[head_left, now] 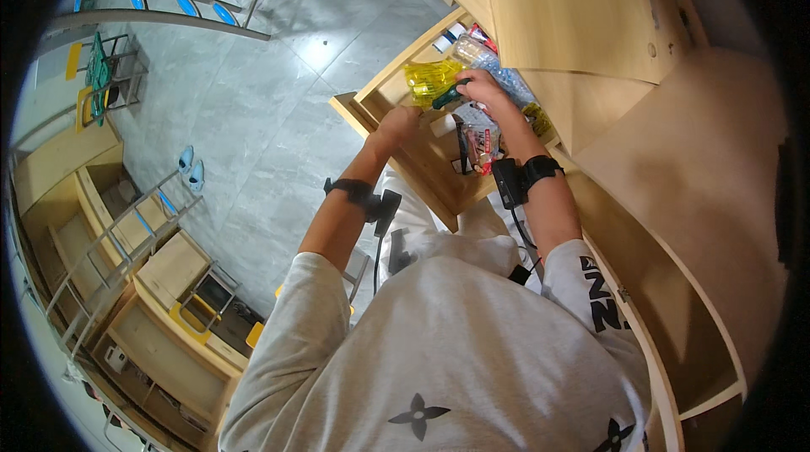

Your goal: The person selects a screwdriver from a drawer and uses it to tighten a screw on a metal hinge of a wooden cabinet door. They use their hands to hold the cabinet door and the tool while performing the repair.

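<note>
A pale wooden drawer (439, 190) is pulled out in front of me. My right hand (483, 87) reaches over it, its fingers closed on a small dark green object (451, 94) whose kind I cannot make out. Touching that object, or just behind it, is a clear yellow plastic item (432, 79). My left hand (398, 124) is by the drawer's left side, fingers curled; what they hold, if anything, is hidden. Between my forearms lie a clear printed packet (483, 144) and a white piece (444, 124). Farther back sits a clear plastic bottle (474, 52).
A wooden cabinet (574, 5) rises close on the right, with open shelves (666, 300) below. Metal ladders (169, 17) stand at the left. Blue slippers (192, 169) lie on the grey tiled floor (270, 106). Chairs and desks line the far left.
</note>
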{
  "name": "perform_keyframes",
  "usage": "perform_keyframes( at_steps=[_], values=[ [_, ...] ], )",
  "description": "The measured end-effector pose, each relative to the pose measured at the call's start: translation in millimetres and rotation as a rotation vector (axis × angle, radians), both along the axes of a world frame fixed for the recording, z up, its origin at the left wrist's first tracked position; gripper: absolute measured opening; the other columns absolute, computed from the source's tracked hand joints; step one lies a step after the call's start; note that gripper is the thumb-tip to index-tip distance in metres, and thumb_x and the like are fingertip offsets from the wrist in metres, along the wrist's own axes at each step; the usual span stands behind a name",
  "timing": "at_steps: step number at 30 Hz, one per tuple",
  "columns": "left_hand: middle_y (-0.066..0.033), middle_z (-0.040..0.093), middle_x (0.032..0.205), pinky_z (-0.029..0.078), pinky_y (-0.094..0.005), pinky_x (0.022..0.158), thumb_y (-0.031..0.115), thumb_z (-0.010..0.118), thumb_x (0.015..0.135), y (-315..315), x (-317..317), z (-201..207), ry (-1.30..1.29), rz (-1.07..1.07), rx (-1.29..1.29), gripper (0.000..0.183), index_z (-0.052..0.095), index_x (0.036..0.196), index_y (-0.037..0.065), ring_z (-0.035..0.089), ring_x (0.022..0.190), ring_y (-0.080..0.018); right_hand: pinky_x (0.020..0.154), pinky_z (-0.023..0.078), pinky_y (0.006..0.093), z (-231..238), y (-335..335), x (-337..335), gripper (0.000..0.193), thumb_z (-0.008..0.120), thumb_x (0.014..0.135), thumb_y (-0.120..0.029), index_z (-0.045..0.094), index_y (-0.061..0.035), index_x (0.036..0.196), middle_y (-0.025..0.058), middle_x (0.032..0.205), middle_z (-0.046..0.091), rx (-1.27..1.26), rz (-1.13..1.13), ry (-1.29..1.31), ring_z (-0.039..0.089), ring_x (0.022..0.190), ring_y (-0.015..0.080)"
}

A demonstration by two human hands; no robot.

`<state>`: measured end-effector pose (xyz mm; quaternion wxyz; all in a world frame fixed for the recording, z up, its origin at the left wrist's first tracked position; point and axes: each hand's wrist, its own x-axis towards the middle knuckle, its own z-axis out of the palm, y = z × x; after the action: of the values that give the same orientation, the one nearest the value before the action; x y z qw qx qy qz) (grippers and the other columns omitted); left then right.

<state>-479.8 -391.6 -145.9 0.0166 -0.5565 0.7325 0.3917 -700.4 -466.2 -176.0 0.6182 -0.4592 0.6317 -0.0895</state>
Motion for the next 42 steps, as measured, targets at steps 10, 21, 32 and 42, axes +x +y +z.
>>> perform_keyframes(
  at_steps=[10,21,32,42],
  values=[
    [-0.018,0.064,0.085,0.049,-0.0442,0.074,0.02,0.056,0.076,-12,2,5,-0.153,-0.111,0.117,0.019,0.064,0.088,0.007,0.061,0.082,-0.0367,0.072,0.049,0.0377,18,-18,9,0.059,0.061,0.078,-0.048,0.061,0.004,0.104,0.0201,0.085,0.065,0.156,0.155,0.256,0.064,0.08,0.0237],
    [-0.0197,0.064,0.084,0.048,-0.0404,0.069,0.019,0.062,0.07,-29,11,4,0.227,-0.134,0.193,0.025,0.063,0.087,0.001,0.063,0.077,-0.0327,0.076,0.046,0.0289,-10,-2,4,0.034,0.064,0.078,-0.02,0.062,0.001,0.104,0.0095,0.089,0.065,-0.283,0.023,-0.171,0.06,0.085,0.0187],
    [-0.0167,0.065,0.08,0.049,-0.0388,0.067,0.019,0.064,0.069,-30,10,10,0.259,-0.036,0.26,0.022,0.065,0.084,0.003,0.062,0.074,-0.0305,0.064,0.046,0.0277,0,-14,4,0.035,0.064,0.079,-0.028,0.062,0.0006,0.099,0.008,0.086,0.064,-0.225,0.134,-0.149,0.059,0.073,0.0149],
    [-0.0168,0.065,0.081,0.048,-0.0385,0.069,0.016,0.06,0.074,-33,11,10,-0.034,-0.204,0.237,0.025,0.061,0.094,0.001,0.062,0.076,-0.0296,0.07,0.048,0.0339,2,-23,10,0.038,0.063,0.078,-0.034,0.064,0.002,0.091,0.0157,0.082,0.065,-0.098,0.261,0.142,0.062,0.072,0.0226]
  ],
)
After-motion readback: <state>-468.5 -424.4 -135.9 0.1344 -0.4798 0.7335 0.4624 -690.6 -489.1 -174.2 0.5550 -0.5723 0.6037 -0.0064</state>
